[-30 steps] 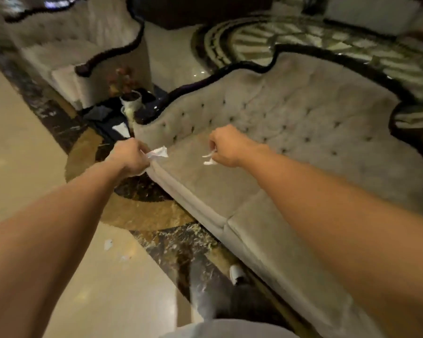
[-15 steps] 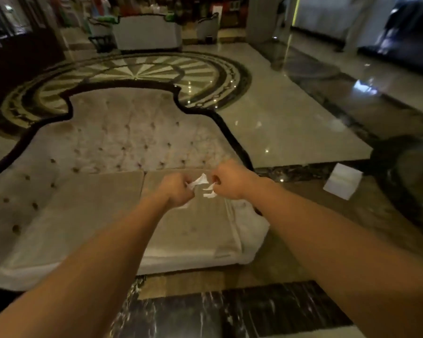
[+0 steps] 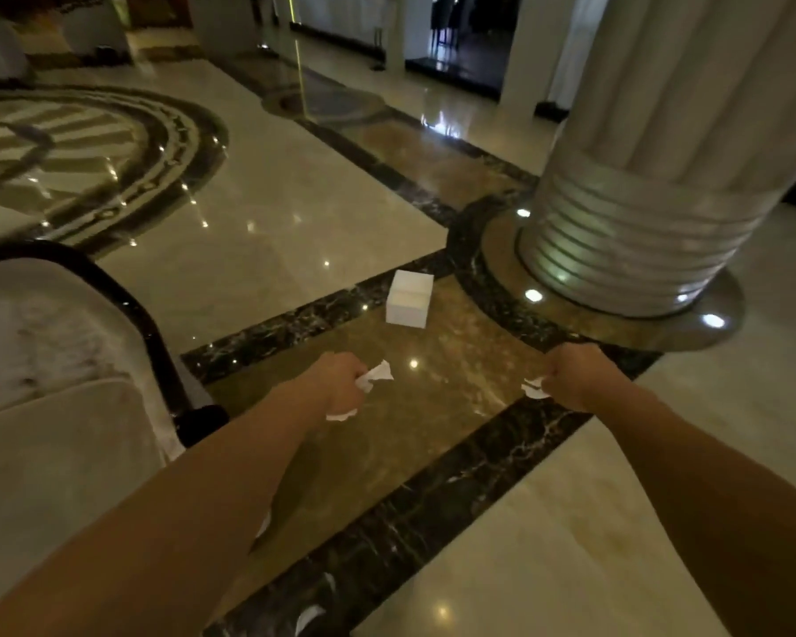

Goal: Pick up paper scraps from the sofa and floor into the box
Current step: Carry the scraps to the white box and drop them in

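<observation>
A small white box [image 3: 409,298] stands on the polished marble floor, ahead of both hands. My left hand [image 3: 338,383] is closed in a fist around crumpled white paper scraps [image 3: 376,375] that stick out on both sides of it. To the right, my right hand [image 3: 573,378] is fisted on another white paper scrap [image 3: 533,388]. Both hands hover above the floor, short of the box. The grey tufted sofa [image 3: 51,406] with its dark trim fills the left edge.
A thick fluted column [image 3: 653,186] on a round base rises at the right, just beyond the box. White marks [image 3: 309,616] show on the dark floor band near the bottom edge; I cannot tell if they are scraps. Open marble floor stretches ahead.
The view has swung right, from the sofa seat to the floor and column. My hands, which were together over the cushion, are now spread apart, each still gripping paper, with the box nearer.
</observation>
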